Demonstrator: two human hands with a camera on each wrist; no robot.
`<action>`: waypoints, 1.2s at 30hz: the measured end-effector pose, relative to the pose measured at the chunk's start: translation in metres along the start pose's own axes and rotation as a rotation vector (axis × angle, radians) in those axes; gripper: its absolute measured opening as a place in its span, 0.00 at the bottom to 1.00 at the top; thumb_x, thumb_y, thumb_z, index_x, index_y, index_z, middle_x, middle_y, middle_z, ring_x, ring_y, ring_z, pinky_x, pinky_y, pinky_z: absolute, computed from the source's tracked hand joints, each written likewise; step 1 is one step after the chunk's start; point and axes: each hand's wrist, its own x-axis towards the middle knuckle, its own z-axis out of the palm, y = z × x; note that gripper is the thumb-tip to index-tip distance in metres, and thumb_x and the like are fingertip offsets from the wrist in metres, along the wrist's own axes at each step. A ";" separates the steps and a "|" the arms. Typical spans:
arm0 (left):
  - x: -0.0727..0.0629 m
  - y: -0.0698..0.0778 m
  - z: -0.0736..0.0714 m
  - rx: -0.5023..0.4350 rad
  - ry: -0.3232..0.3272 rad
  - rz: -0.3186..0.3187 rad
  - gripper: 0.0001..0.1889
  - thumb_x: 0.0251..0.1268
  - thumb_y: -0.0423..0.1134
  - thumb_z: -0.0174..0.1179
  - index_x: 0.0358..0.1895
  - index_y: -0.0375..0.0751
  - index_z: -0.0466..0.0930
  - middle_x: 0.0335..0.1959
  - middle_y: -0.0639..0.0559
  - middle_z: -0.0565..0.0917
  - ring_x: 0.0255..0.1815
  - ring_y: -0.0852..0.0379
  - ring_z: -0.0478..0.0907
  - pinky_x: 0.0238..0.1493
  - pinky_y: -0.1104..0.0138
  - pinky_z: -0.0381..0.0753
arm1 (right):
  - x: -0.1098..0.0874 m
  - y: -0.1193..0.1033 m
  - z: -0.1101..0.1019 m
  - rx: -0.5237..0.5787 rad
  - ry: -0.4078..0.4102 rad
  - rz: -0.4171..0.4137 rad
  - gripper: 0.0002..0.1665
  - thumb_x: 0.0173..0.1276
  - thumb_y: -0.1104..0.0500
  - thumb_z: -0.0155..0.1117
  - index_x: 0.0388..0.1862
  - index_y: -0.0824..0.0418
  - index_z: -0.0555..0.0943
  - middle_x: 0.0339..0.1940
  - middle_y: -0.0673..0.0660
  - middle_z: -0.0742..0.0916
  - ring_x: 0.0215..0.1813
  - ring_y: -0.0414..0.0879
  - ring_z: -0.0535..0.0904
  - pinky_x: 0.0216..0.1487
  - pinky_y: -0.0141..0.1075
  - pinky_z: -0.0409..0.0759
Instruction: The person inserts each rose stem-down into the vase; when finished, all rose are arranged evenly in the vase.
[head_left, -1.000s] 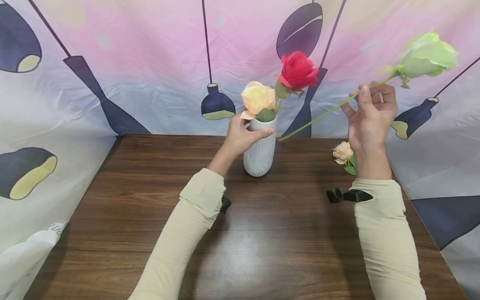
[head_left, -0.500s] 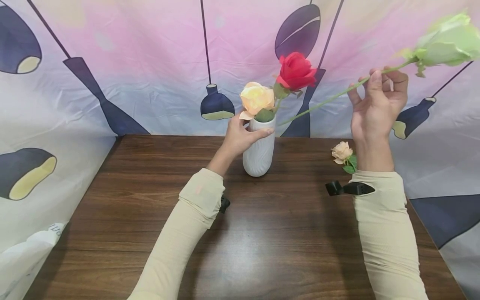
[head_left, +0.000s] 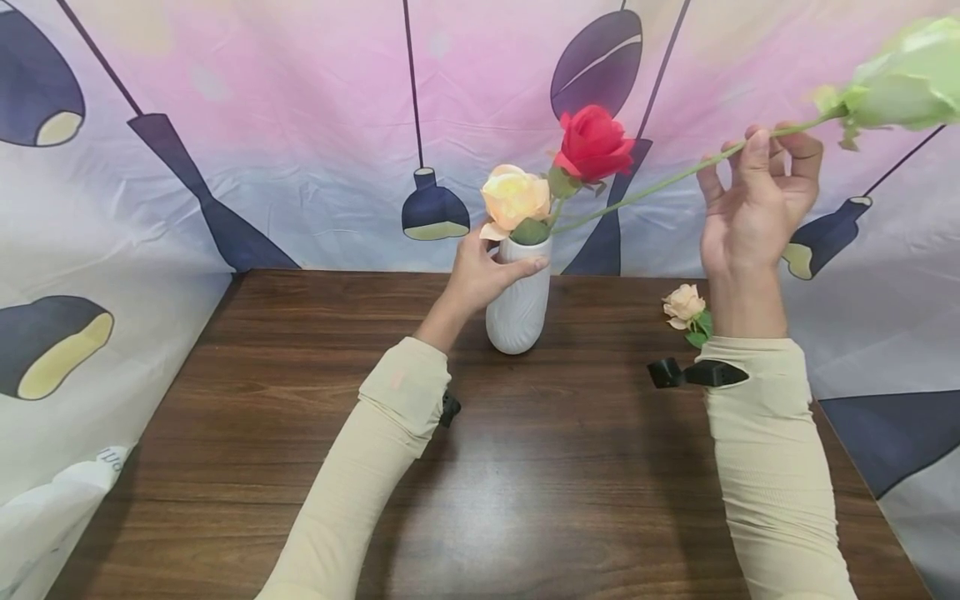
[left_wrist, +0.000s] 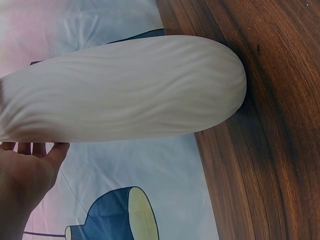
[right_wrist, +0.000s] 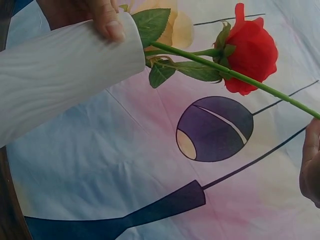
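Head cam above, wrist cams [head_left: 666, 373] nr, same vase [head_left: 519, 300]

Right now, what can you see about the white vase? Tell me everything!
The white vase is tall and slim, with wavy grooves and a rounded base, perhaps ceramic. It stands roughly upright near the back of the brown table. The left hand's grip holds it near the rim. A peach-yellow rose and red rose rise from it. A green rose's stem meets its mouth; whether it enters is unclear.
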 end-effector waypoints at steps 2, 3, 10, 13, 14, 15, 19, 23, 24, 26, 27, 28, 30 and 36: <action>0.000 0.000 0.000 0.002 0.001 -0.007 0.35 0.52 0.36 0.77 0.65 0.37 0.75 0.63 0.43 0.81 0.67 0.50 0.78 0.71 0.57 0.78 | -0.001 0.001 0.000 -0.021 -0.016 0.005 0.10 0.67 0.75 0.63 0.38 0.63 0.73 0.33 0.61 0.80 0.29 0.51 0.79 0.25 0.39 0.84; 0.000 0.000 0.000 0.004 0.001 -0.007 0.35 0.52 0.36 0.77 0.65 0.38 0.75 0.63 0.43 0.81 0.67 0.50 0.78 0.71 0.57 0.78 | -0.002 0.002 0.001 -0.028 -0.023 0.007 0.11 0.66 0.75 0.63 0.38 0.63 0.74 0.34 0.61 0.80 0.29 0.51 0.80 0.25 0.39 0.84; 0.000 0.000 0.001 0.005 0.002 0.005 0.35 0.52 0.37 0.77 0.65 0.38 0.75 0.63 0.44 0.81 0.67 0.50 0.78 0.70 0.55 0.78 | -0.005 0.007 0.003 -0.112 -0.065 0.009 0.11 0.65 0.77 0.64 0.37 0.63 0.75 0.32 0.60 0.80 0.30 0.51 0.80 0.26 0.39 0.83; 0.000 0.000 0.001 0.007 0.000 0.010 0.35 0.53 0.37 0.77 0.65 0.38 0.74 0.63 0.44 0.81 0.67 0.50 0.78 0.71 0.55 0.78 | -0.007 0.010 0.004 -0.138 -0.092 0.015 0.11 0.66 0.77 0.64 0.38 0.63 0.76 0.31 0.60 0.79 0.31 0.52 0.80 0.27 0.40 0.84; 0.000 0.000 0.001 0.007 -0.001 0.011 0.35 0.53 0.37 0.77 0.66 0.38 0.74 0.63 0.44 0.81 0.67 0.50 0.78 0.71 0.55 0.78 | -0.007 0.011 0.005 -0.144 -0.101 0.019 0.11 0.65 0.77 0.64 0.38 0.64 0.76 0.31 0.61 0.79 0.31 0.52 0.80 0.27 0.40 0.84; 0.000 0.000 0.001 0.009 -0.002 0.015 0.35 0.53 0.37 0.77 0.66 0.38 0.74 0.64 0.44 0.81 0.67 0.51 0.78 0.71 0.55 0.77 | -0.008 0.012 0.005 -0.149 -0.109 0.022 0.11 0.65 0.78 0.64 0.38 0.64 0.76 0.30 0.61 0.79 0.30 0.52 0.80 0.27 0.40 0.84; -0.001 0.001 0.000 0.015 -0.006 0.022 0.36 0.53 0.38 0.77 0.67 0.39 0.74 0.65 0.45 0.80 0.68 0.51 0.77 0.73 0.55 0.76 | -0.010 0.016 0.007 -0.163 -0.131 0.033 0.11 0.64 0.78 0.65 0.37 0.65 0.77 0.29 0.61 0.81 0.29 0.52 0.81 0.26 0.40 0.85; -0.002 0.001 0.000 0.017 -0.009 0.020 0.36 0.53 0.38 0.77 0.67 0.39 0.74 0.65 0.45 0.80 0.68 0.51 0.77 0.73 0.55 0.76 | -0.013 0.021 0.007 -0.247 -0.176 -0.006 0.10 0.65 0.77 0.64 0.35 0.63 0.78 0.28 0.59 0.82 0.29 0.49 0.81 0.28 0.39 0.87; -0.002 0.001 0.000 0.017 -0.008 0.020 0.36 0.53 0.38 0.77 0.67 0.39 0.74 0.65 0.45 0.81 0.68 0.51 0.77 0.73 0.54 0.76 | -0.014 0.023 0.007 -0.275 -0.192 -0.019 0.11 0.66 0.77 0.63 0.35 0.63 0.79 0.28 0.58 0.83 0.29 0.48 0.81 0.29 0.39 0.88; -0.002 0.001 0.000 0.016 -0.008 0.018 0.35 0.53 0.38 0.77 0.67 0.39 0.74 0.65 0.45 0.81 0.68 0.51 0.77 0.73 0.54 0.76 | -0.016 0.026 0.007 -0.312 -0.220 -0.042 0.11 0.67 0.77 0.63 0.34 0.62 0.80 0.28 0.57 0.83 0.29 0.46 0.81 0.30 0.38 0.89; -0.002 0.001 0.000 0.016 -0.008 0.018 0.35 0.54 0.38 0.77 0.67 0.39 0.74 0.64 0.45 0.81 0.68 0.51 0.77 0.73 0.54 0.76 | -0.017 0.027 0.007 -0.319 -0.228 -0.041 0.11 0.66 0.77 0.63 0.34 0.62 0.80 0.28 0.56 0.83 0.29 0.46 0.80 0.30 0.38 0.89; -0.002 0.001 0.000 0.016 -0.008 0.019 0.35 0.54 0.38 0.77 0.67 0.39 0.74 0.64 0.45 0.81 0.67 0.51 0.77 0.73 0.54 0.76 | -0.017 0.029 0.007 -0.333 -0.242 -0.051 0.11 0.66 0.77 0.63 0.34 0.62 0.80 0.28 0.56 0.83 0.29 0.45 0.80 0.31 0.38 0.89; -0.002 0.001 0.000 0.018 -0.009 0.018 0.36 0.53 0.38 0.77 0.67 0.40 0.74 0.65 0.45 0.81 0.67 0.51 0.77 0.73 0.55 0.76 | -0.019 0.031 0.007 -0.319 -0.254 -0.039 0.09 0.65 0.77 0.64 0.35 0.64 0.80 0.28 0.58 0.82 0.29 0.46 0.80 0.32 0.40 0.90; -0.003 0.002 0.000 0.013 -0.006 0.010 0.35 0.53 0.38 0.77 0.66 0.39 0.74 0.64 0.45 0.81 0.67 0.52 0.77 0.73 0.54 0.76 | -0.021 0.038 0.006 -0.360 -0.288 -0.043 0.11 0.66 0.78 0.62 0.34 0.63 0.81 0.27 0.56 0.83 0.30 0.45 0.82 0.33 0.39 0.90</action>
